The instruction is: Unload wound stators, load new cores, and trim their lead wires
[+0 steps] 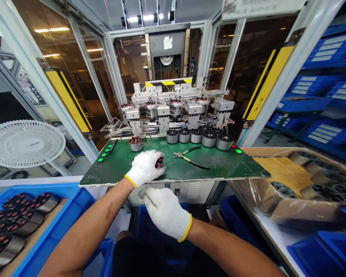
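Observation:
My left hand (pixel 145 165), in a white glove with a yellow cuff, is wrapped round a motor stator (pixel 159 163) on the green bench top (pixel 225 169). Copper windings show at the stator's black end; the glove covers most of its body. My right hand (pixel 167 211), gloved alike, is closed just below the bench's front edge. What its fingers pinch, if anything, is too blurred to make out. Right of the left hand lie wire cutters (pixel 190 157) with black and green handles, jaws towards the stator. Loose bits of wire (pixel 170 163) are scattered nearby. Another wound stator (pixel 136 143) stands behind.
Several unwound stators (pixel 196 135) line the bench's back right, before a winding machine (pixel 164 111). Green buttons (pixel 105 155) sit at the left edge. A blue bin (pixel 72 196) of wound stators stands left, below a white fan (pixel 25 142). A carton (pixel 265 200) holds stators at right.

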Demonstrator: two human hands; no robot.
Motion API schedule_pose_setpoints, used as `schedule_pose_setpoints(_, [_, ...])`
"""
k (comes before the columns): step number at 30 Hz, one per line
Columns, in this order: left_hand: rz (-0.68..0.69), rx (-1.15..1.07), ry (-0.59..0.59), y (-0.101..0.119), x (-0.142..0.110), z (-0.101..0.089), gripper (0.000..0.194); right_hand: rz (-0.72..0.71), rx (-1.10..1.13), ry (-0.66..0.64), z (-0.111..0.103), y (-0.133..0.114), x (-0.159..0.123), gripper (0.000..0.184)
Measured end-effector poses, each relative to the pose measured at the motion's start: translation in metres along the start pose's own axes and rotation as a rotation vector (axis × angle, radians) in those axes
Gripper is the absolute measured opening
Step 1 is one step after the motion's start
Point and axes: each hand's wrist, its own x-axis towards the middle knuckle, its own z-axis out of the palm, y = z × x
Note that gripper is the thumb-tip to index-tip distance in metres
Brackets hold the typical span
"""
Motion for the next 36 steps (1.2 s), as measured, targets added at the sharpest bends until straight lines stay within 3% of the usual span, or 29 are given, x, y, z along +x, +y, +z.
schedule_pose_setpoints(2, [0.026,-0.014,-0.005,-0.001,-0.001,-0.001,0.039,-0.025,-0.116,-0.071,-0.002,-0.009,-0.003,0.025])
schedule_pose_setpoints(5, [0.081,-0.042,-0.013,-0.005,-0.002,-0.002,0.037,-0.066,-0.302,-0.138,-0.027,-0.013,-0.007,0.025])
schedule_pose_setpoints(9, [0.085,-0.063,-0.033,-0.008,-0.001,0.001,0.034,-0.03,-0.374,0.153,-0.073,0.005,-0.002,0.039])
schedule_pose_setpoints(11, [0.071,-0.06,-0.015,-0.009,0.0,0.004,0.034,-0.04,-0.398,0.157,-0.086,0.021,0.008,0.037])
schedule_pose_setpoints(14, [0.09,-0.075,-0.007,-0.008,0.001,0.005,0.031,-0.031,-0.557,-0.096,-0.087,0.042,0.023,0.027])
schedule_pose_setpoints(16, [0.122,-0.068,0.043,-0.008,0.0,0.002,0.035,-0.039,-0.661,-0.198,-0.084,0.049,0.028,0.02])
schedule_pose_setpoints(20, [0.305,0.027,0.189,-0.007,-0.014,-0.013,0.039,-0.138,-0.745,-0.129,-0.085,0.05,0.03,0.018])
schedule_pose_setpoints(24, [0.47,0.025,0.105,-0.012,-0.039,-0.023,0.037,-0.198,-0.739,-0.091,-0.09,0.049,0.035,0.019])
schedule_pose_setpoints(31, [0.517,-0.212,0.079,-0.019,-0.061,-0.021,0.04,-0.256,-0.751,-0.08,-0.095,0.054,0.042,0.017])
schedule_pose_setpoints(36, [0.528,-0.27,0.109,-0.023,-0.064,-0.026,0.04,-0.231,-0.791,0.027,-0.086,0.062,0.039,0.027])
